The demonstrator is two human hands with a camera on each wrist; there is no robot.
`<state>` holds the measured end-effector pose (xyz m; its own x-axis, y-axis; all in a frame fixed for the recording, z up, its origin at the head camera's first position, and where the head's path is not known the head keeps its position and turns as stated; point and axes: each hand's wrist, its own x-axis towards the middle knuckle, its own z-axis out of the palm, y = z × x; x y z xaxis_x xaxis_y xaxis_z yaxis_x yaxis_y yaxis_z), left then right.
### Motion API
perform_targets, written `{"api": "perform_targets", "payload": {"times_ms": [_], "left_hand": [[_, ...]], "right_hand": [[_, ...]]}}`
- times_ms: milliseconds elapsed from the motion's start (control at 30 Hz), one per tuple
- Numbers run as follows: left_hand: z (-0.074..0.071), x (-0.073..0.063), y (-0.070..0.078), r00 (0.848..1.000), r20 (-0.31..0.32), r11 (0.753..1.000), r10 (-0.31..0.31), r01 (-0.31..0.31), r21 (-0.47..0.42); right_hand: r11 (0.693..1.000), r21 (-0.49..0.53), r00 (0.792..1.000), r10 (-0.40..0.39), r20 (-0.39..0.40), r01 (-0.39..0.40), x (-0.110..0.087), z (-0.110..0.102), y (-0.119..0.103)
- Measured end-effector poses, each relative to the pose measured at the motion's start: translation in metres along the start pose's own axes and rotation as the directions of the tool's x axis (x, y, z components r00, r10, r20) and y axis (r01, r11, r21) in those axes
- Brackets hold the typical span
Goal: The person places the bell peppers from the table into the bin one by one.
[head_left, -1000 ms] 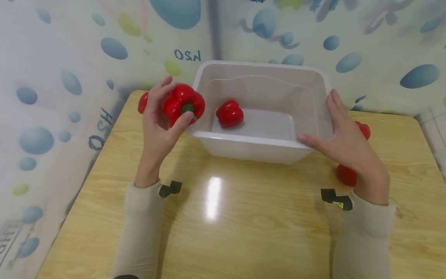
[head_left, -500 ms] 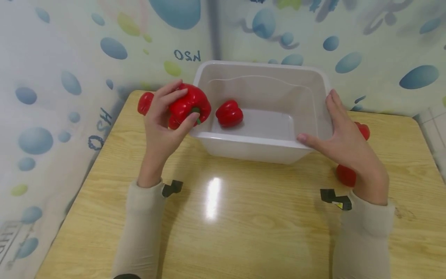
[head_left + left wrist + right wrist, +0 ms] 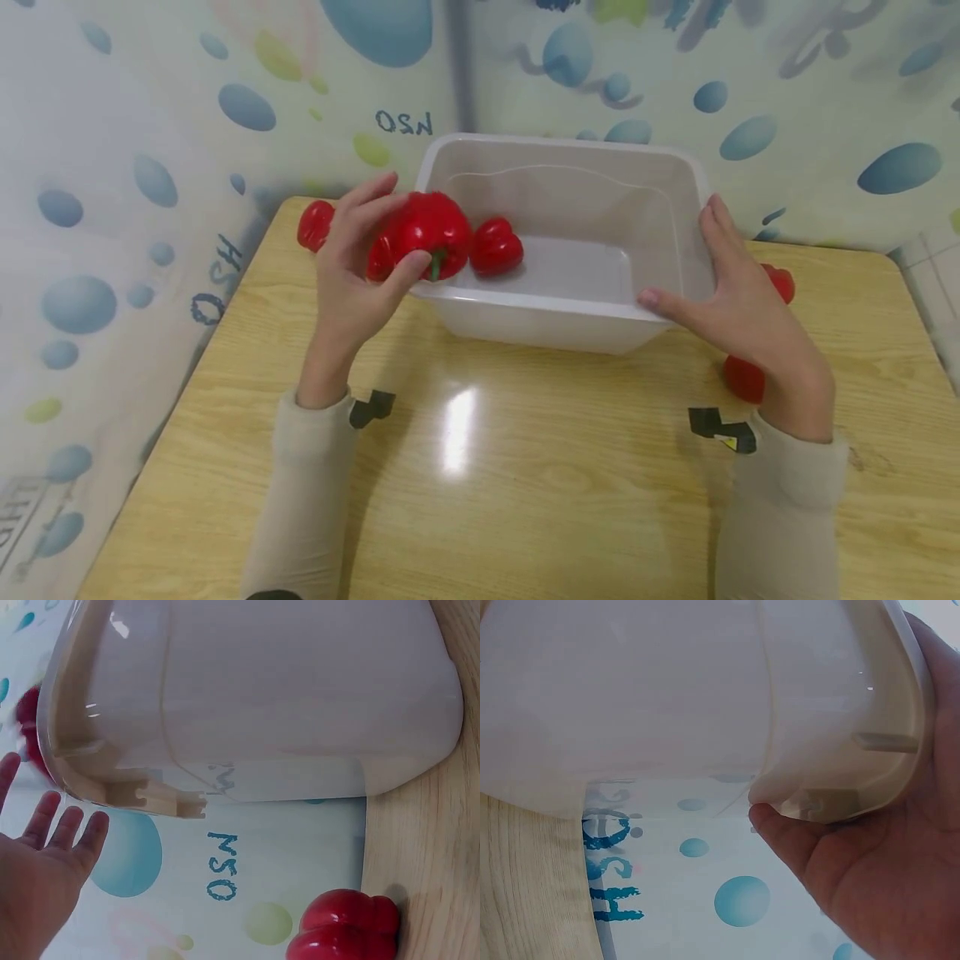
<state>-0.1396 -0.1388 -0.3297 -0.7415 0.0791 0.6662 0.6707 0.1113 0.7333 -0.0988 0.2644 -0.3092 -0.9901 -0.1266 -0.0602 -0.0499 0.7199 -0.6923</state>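
My left hand [image 3: 356,267] holds a red bell pepper [image 3: 435,229] by its side, the thumb next to its green stem. This pepper overlaps the left rim of a white plastic bin [image 3: 540,321] in the head view. In the left wrist view, its red edge [image 3: 28,731] shows past the bin's rim, near the fingers of that hand [image 3: 45,877]. Inside the bin, at the left, lies another bell pepper [image 3: 495,247]. My right hand [image 3: 750,304] grips the bin's right end, thumb on the front rim and fingers along the side.
More red shows between my left hand and the held pepper. A bell pepper [image 3: 315,225] lies at the table's back left corner. Two more red peppers, one behind [image 3: 780,283] and one beside [image 3: 744,379] my right hand, are partly hidden. Printed walls [image 3: 630,50] border the wooden table [image 3: 525,483].
My left hand has moved slightly right, bringing the held pepper from outside the bin's left rim to over it and turning it. The right hand and bin have stayed put.
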Motion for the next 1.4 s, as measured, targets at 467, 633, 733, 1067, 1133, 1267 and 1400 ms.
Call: {"api": "perform_targets", "payload": {"times_ms": [467, 633, 733, 1067, 1133, 1267, 1400], "left_hand": [[-0.005, -0.003, -0.004, 0.999, -0.020, 0.995, -0.026, 0.027, 0.092], [-0.016, -0.009, -0.007, 0.994, -0.039, 0.970, -0.105, 0.111, 0.218], [-0.027, -0.016, -0.010, 0.985, -0.047, 0.925, -0.164, 0.170, 0.339], [-0.055, -0.044, -0.030, 0.963, -0.064, 0.805, -0.262, 0.255, 0.536], [-0.057, -0.049, -0.036, 0.956, -0.057, 0.787, -0.286, 0.269, 0.556], [-0.059, -0.055, -0.049, 0.942, -0.026, 0.762, -0.333, 0.285, 0.581], [-0.058, -0.058, -0.059, 0.949, 0.002, 0.748, -0.315, 0.247, 0.616]], "right_hand": [[0.999, -0.032, 1.000, 0.013, -0.016, -0.014, -0.001, 0.000, -0.003], [1.000, -0.006, 1.000, 0.000, -0.023, -0.001, 0.001, 0.003, -0.003], [1.000, 0.009, 1.000, -0.003, -0.031, 0.003, 0.002, 0.006, -0.003], [1.000, 0.003, 0.999, -0.014, -0.036, 0.014, 0.002, 0.005, -0.003], [1.000, 0.004, 0.999, -0.012, -0.036, 0.012, 0.002, 0.005, -0.003], [1.000, -0.013, 0.999, 0.006, -0.035, -0.006, 0.001, 0.004, -0.002], [1.000, -0.013, 0.999, 0.010, -0.032, -0.010, 0.002, 0.004, -0.002]]}}
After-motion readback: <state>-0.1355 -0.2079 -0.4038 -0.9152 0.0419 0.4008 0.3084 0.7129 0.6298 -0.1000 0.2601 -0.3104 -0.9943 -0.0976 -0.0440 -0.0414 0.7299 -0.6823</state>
